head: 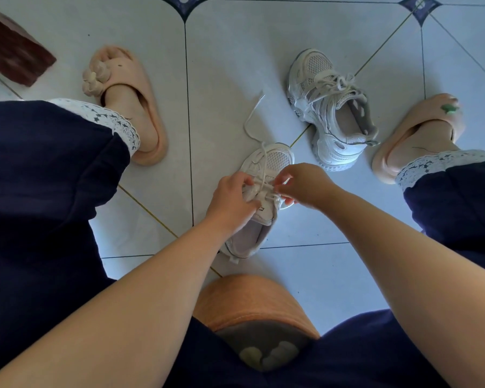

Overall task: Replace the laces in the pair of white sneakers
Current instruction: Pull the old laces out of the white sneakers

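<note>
The white mesh lace-up sneaker (275, 161) lies on the pale tiled floor (235, 51) with its eyelet row directly between the two grips and its toe pointing beyond them. The left hand (231, 200) and right hand (305, 186) each keep a narrow, pinching grip on the flat cream lace (264, 188). Its loose end trails off past the toe. Threading seems partway done. The next move likely calls for feeding that end through the following eyelet and drawing it snug. The second white sneaker (331, 113), laced with a bow, sits well beyond the right grip.
</note>
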A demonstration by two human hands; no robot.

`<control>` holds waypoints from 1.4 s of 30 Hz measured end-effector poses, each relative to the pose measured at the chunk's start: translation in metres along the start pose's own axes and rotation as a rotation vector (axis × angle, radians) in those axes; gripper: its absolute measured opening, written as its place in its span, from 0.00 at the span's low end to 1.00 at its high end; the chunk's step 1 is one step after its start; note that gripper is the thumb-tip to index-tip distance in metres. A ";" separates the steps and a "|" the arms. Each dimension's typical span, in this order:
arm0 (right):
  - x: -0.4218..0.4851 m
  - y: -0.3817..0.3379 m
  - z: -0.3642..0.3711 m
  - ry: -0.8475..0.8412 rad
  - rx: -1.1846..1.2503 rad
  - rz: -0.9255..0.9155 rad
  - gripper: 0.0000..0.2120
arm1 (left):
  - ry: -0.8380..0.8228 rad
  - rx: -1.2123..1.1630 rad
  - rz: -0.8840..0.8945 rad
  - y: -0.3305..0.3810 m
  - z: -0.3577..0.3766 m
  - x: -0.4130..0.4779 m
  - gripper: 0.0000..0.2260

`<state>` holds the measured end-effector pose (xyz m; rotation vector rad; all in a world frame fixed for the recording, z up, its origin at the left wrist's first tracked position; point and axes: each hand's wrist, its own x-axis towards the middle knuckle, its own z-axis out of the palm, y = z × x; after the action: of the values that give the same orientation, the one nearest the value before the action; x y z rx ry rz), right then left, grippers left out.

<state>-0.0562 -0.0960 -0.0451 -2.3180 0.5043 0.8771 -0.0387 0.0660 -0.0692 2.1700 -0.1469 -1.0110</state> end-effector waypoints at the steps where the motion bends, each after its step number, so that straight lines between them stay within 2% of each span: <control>1: 0.000 -0.002 0.001 -0.006 -0.067 -0.024 0.04 | -0.011 0.006 -0.005 -0.001 0.002 -0.001 0.19; 3: 0.001 -0.005 0.005 -0.016 -0.120 -0.055 0.07 | -0.028 0.028 -0.003 -0.003 0.004 -0.002 0.24; 6: -0.002 -0.006 0.005 -0.015 0.064 -0.022 0.09 | 0.008 0.067 -0.001 -0.006 0.003 0.000 0.26; 11: -0.002 -0.007 0.002 0.010 0.228 -0.003 0.07 | 0.031 0.148 0.040 -0.006 0.002 0.000 0.22; 13: -0.002 -0.012 -0.002 0.003 0.390 0.031 0.05 | 0.070 0.147 0.071 -0.006 -0.002 0.000 0.19; 19: -0.003 -0.018 -0.017 -0.105 0.949 0.099 0.11 | 0.167 0.175 0.132 0.000 -0.017 -0.002 0.18; 21: -0.004 -0.017 -0.020 -0.114 0.939 0.076 0.11 | 0.175 0.143 0.121 0.004 -0.021 -0.001 0.19; 25: -0.007 -0.016 -0.021 -0.146 0.683 -0.033 0.07 | 0.226 0.108 0.066 0.005 -0.026 -0.001 0.16; 28: -0.006 -0.012 -0.016 -0.040 0.434 -0.051 0.06 | 0.257 0.110 0.025 0.004 -0.027 -0.003 0.15; 31: -0.005 -0.015 -0.009 0.023 0.348 -0.099 0.09 | 0.286 0.074 0.016 0.006 -0.028 -0.005 0.15; 35: -0.006 -0.022 -0.014 0.191 0.240 -0.157 0.07 | 0.312 0.005 0.041 0.019 -0.030 -0.010 0.15; 38: -0.012 -0.030 -0.034 0.207 0.534 -0.123 0.05 | 0.378 -0.019 0.087 0.035 -0.043 -0.011 0.14; 42: -0.027 -0.048 -0.066 0.120 0.922 -0.113 0.08 | 0.493 -0.071 0.198 0.063 -0.066 -0.020 0.13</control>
<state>-0.0196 -0.0994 0.0323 -1.5251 0.6468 0.3245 0.0062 0.0651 0.0127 2.2188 -0.0879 -0.3484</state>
